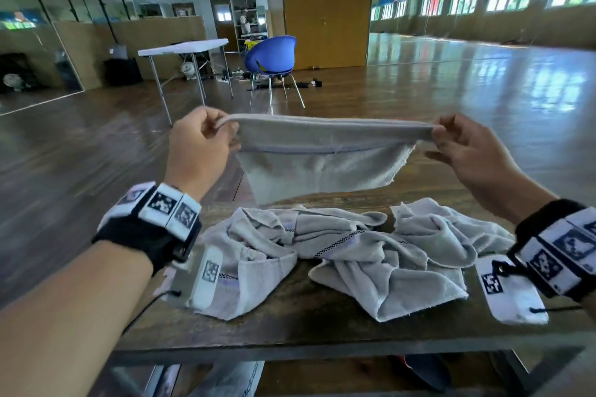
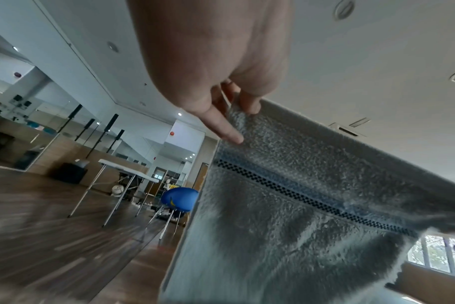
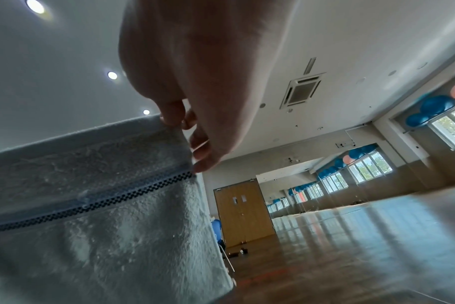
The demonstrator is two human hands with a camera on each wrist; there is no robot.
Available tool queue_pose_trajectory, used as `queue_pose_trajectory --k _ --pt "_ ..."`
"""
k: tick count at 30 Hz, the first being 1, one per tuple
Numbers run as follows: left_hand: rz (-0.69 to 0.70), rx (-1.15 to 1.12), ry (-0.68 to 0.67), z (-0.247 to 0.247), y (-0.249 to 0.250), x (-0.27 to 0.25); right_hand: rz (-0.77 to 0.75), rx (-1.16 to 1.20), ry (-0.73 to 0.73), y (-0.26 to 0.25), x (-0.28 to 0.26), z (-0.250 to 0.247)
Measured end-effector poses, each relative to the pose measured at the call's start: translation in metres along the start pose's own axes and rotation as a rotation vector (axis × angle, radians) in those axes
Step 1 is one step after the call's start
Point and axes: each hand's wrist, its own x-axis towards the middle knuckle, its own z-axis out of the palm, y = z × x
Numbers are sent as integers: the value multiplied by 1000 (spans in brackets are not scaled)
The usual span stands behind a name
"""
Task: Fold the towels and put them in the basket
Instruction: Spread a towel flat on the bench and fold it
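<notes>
lying nearest, crumpled on the dark table (image 1: pixel 290 325), a heap (image 1: pixel 348 255) of grey towels waits unfolded. above and just beyond it, a towel (image 1: pixel 317 164) hangs in the air, stretched flat between two raised hands. left hand (image 1: pixel 200 145) pinches one top corner between thumb and fingers (image 2: pixel 249 102), the little finger left straight; right hand (image 1: pixel 464 145) pinches the opposite corner the same way, fingertips (image 3: pixel 169 117) closed on the hem. it looks light, limp terry, sagging below a checked band (image 2: pixel 299 195), one side edge frayed, so the hemmed corners seem the surest hold. farther off stand a blue chair (image 1: pixel 272 56) and white table (image 1: pixel 183 47). no basket shows in any view.
</notes>
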Motion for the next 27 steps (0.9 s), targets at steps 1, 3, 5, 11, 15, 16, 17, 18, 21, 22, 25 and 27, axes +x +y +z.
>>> queue_pose_trajectory --k 1,3,5,11,15,16,17,18,21,22,25,27 --pt "6 36 -23 -4 -2 -13 2 -59 0 2 -12 -3" --pt "-35 57 -83 -9 -8 -39 52 -95 -64 9 -37 -9" --pt "-134 26 -161 -10 -18 -66 199 -22 -197 22 -60 -15" --pt "-566 97 -553 11 -75 -122 567 -72 -435 66 -109 -18" --pt "-686 171 -691 26 -106 -128 572 -195 -455 89 -115 -14" --pt "-688 176 -677 29 -110 -125 544 -228 -441 93 -111 -11" --pt "-696 173 -657 33 -114 -120 509 -268 -424 97 -104 -9" --pt "-703 173 -633 36 -115 -115 477 -301 -402 100 -96 -5" --pt "-656 225 -553 46 -120 -97 373 -394 -334 111 -65 8" --pt "-626 245 -527 50 -123 -92 341 -431 -315 117 -54 14" --pt "-578 298 -472 59 -135 -79 305 -492 -280 135 -27 31" --pt "-553 336 -478 64 -144 -75 327 -508 -276 144 -15 41"
